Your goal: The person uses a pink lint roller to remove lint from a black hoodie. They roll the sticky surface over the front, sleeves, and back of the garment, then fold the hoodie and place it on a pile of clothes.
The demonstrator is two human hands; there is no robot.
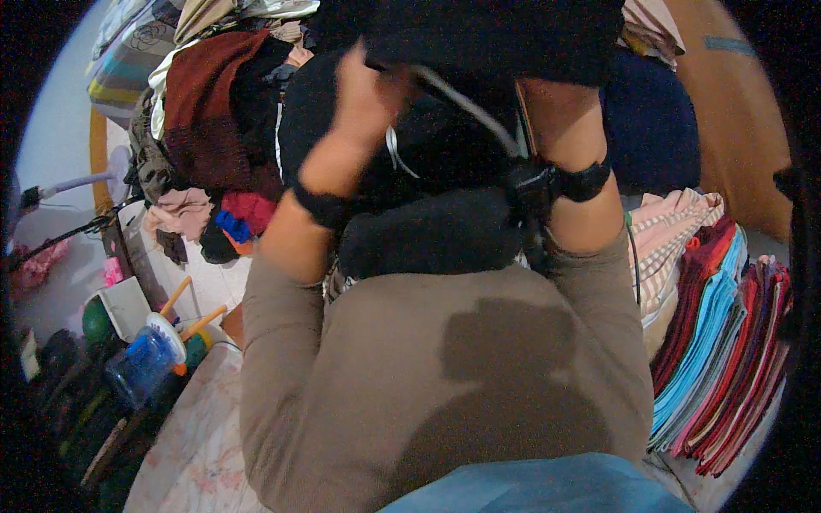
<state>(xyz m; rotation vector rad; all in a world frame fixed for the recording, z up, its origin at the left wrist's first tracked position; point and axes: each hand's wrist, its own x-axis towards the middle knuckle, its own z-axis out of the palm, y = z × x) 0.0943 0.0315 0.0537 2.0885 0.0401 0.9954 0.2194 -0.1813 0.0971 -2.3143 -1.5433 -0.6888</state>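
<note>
A large black garment (487, 38) lies across the top centre before me, with a pale strip along part of it and a thin white cord below. My left hand (378, 90), blurred, is at the left part of this black cloth, its fingers partly hidden. My right forearm reaches up under the cloth on the right; my right hand (558, 96) is mostly covered by it, so its fingers do not show. Both wrists wear black bands. Closer to my body, a dark rolled or folded cloth (430, 234) lies across my front.
Heaped clothes, including a maroon knit garment (211, 109), lie at left. Folded coloured textiles (712, 333) form stacks at right, beside a pink checked cloth (673, 237). A blue transparent container (144, 365) and wooden-handled items stand at lower left.
</note>
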